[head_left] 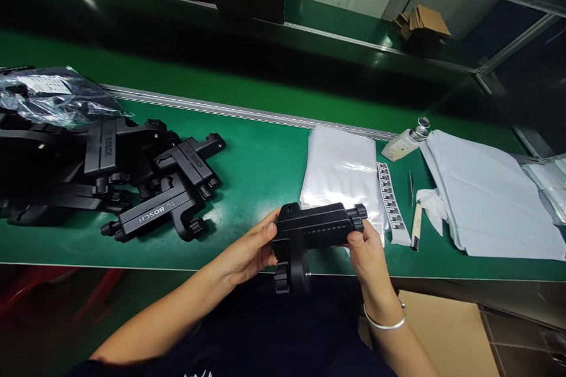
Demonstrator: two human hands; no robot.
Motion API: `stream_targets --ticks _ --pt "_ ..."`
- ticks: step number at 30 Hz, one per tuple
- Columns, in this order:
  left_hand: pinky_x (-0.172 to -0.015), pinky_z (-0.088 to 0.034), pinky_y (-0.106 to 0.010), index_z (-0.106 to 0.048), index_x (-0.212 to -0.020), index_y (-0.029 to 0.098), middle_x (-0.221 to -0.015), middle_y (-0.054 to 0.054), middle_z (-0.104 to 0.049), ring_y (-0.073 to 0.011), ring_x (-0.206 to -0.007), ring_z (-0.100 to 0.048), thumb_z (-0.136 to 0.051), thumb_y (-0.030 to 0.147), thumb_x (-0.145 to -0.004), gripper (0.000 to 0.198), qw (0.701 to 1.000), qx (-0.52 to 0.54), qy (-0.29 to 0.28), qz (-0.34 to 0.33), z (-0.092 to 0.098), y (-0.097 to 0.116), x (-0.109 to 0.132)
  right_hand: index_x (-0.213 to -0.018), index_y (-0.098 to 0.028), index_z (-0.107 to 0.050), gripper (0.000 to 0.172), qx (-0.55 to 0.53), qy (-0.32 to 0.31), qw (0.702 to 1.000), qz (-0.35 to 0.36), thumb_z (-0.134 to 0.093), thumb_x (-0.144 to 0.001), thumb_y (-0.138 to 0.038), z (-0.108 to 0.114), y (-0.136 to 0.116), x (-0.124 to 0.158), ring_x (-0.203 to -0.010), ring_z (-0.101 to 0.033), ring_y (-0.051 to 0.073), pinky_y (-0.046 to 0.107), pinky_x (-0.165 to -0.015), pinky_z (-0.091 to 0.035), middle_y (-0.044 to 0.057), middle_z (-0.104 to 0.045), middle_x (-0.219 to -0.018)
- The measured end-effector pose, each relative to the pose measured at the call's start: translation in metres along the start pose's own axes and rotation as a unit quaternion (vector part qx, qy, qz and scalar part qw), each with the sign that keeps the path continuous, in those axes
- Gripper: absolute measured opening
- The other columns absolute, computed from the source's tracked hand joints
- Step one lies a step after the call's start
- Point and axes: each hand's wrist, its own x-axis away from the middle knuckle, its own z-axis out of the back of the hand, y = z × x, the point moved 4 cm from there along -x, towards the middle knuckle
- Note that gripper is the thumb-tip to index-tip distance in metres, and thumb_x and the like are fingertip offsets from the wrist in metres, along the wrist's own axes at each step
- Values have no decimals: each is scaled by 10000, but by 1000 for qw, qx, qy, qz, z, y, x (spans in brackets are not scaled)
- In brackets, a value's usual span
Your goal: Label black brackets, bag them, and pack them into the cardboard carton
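Between my two hands I hold a black clamp bracket (316,226) with knobs, just above the front edge of the green bench. My left hand (254,250) is closed on its left end, above a hanging knob. Its right end, with two small knobs, rests in my right hand (367,250), thumb on the near side. Some fingers of both hands are hidden behind the bracket. To the left lies a pile of similar black brackets (152,212), several marked BOSCH. Behind my right hand is a stack of clear plastic bags (340,167).
A strip of labels (391,203), tweezers (411,188), a pale cutter-like tool (416,226), and a small bottle (404,144) lie right of the bags. White sheets (490,200) cover the right side. A filled plastic bag (62,97) tops the pile. Shelves run above the bench.
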Motion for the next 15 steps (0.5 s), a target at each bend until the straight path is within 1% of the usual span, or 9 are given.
stream_targets --ticks 2,5,7,9,10,12,13,15 --pt "-530 -525 -182 -673 -1176 260 -797 7 -651 -108 -619 -613 -875 541 -594 676 999 41 11 21 1 -5 -1 -996 -178 -682 542 4 5 1000 3 -672 -771 -672 -1 3 -2 -632 -649 196 319 -573 -574 48 -690 -761" --pt "-516 -530 -178 -705 -1100 240 -763 9 -647 -118 -630 -635 -898 489 -584 604 996 81 17 37 3 -9 -2 -1009 -178 -678 543 15 3 1000 -1 -654 -787 -672 -1 5 -3 -648 -644 197 310 -582 -561 52 -692 -778" --pt "-514 -537 -183 -703 -1099 236 -744 10 -651 -128 -632 -649 -898 458 -601 578 995 90 16 41 5 -10 -2 -1017 -180 -679 552 25 1 1000 2 -643 -789 -682 -1 1 -3 -660 -645 200 310 -590 -558 52 -693 -785" --pt "-537 -555 -196 -685 -1137 240 -781 -1 -682 -144 -661 -673 -871 418 -664 538 995 88 17 42 6 -9 -2 -1018 -186 -682 555 47 7 999 18 -645 -784 -688 -3 -7 -3 -697 -652 207 308 -620 -560 55 -698 -802" --pt "-552 -565 -207 -670 -1163 242 -812 -11 -701 -153 -675 -687 -833 410 -720 501 995 84 24 45 7 -8 -3 -1023 -188 -682 555 63 9 998 27 -655 -778 -686 -5 -13 -2 -723 -657 212 305 -636 -561 57 -702 -819" --pt "-551 -576 -241 -643 -1193 214 -825 -41 -726 -177 -660 -703 -688 423 -860 395 994 66 53 69 10 -8 -7 -1039 -193 -678 555 102 0 994 39 -693 -754 -669 -13 -24 1 -768 -663 218 290 -645 -558 63 -704 -854" --pt "-532 -574 -259 -640 -1178 185 -786 -55 -729 -187 -621 -701 -598 434 -918 363 992 55 76 85 12 -8 -10 -1053 -195 -674 560 119 -15 992 40 -710 -744 -661 -19 -29 3 -780 -663 218 283 -639 -556 65 -701 -875" --pt "-488 -563 -288 -649 -1087 131 -670 -67 -709 -200 -525 -675 -458 440 -980 378 985 35 124 112 17 -10 -17 -1138 -198 -649 606 131 -67 989 30 -701 -752 -661 -32 -34 7 -800 -663 218 279 -632 -559 74 -686 -934"
